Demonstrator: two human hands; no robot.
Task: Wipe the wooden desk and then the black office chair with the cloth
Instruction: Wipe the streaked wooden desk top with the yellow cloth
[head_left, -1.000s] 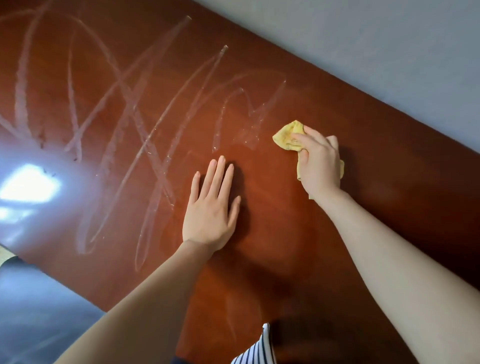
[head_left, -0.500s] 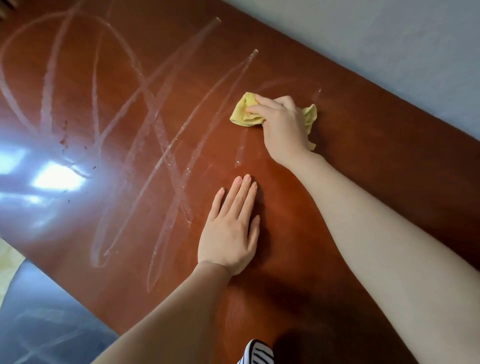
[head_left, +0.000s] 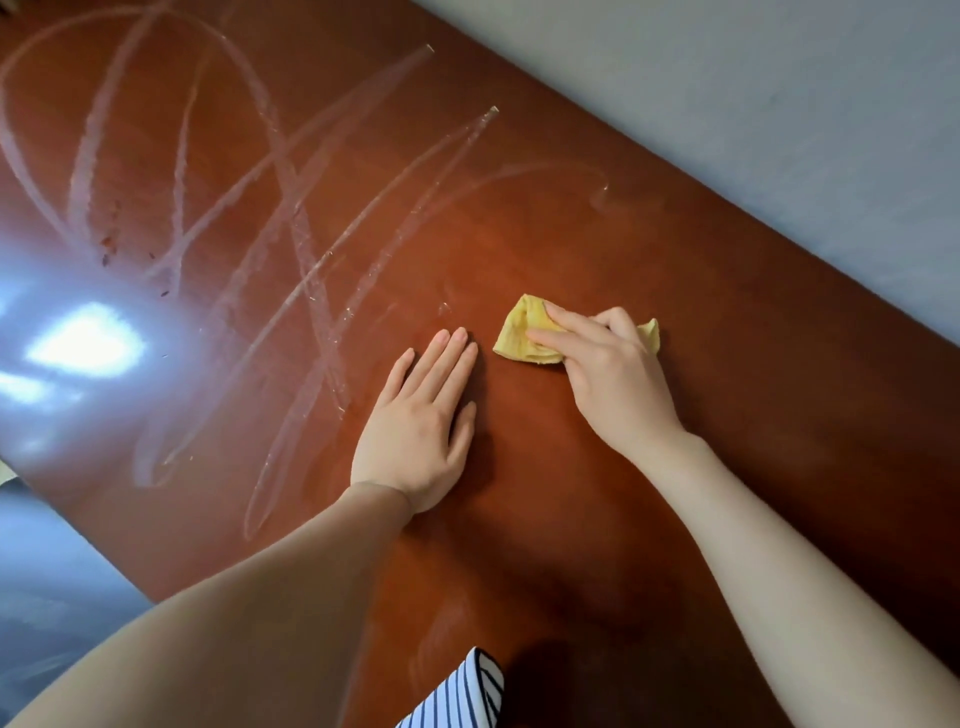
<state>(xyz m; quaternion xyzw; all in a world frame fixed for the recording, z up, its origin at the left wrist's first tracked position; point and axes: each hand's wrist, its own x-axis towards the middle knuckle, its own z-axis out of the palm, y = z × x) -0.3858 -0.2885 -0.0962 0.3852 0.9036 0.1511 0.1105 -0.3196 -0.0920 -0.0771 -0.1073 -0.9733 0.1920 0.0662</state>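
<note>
One yellow cloth (head_left: 519, 338) under right hand (head_left: 618, 379), fingers (head_left: 566, 340) pinching it | left hand (head_left: 415, 431) flat just beside, fingers (head_left: 447, 358) pressed together | streaks (head_left: 291, 218) across counter (head_left: 727, 415)

Both bare forearms reach forward. The left hand (head_left: 418, 421) lies palm down on the table (head_left: 727, 395), fingers straight and close together — the right hand (head_left: 615, 376), just beside it, curls its fingers round a bunched yellow cloth (head_left: 522, 335).
</note>
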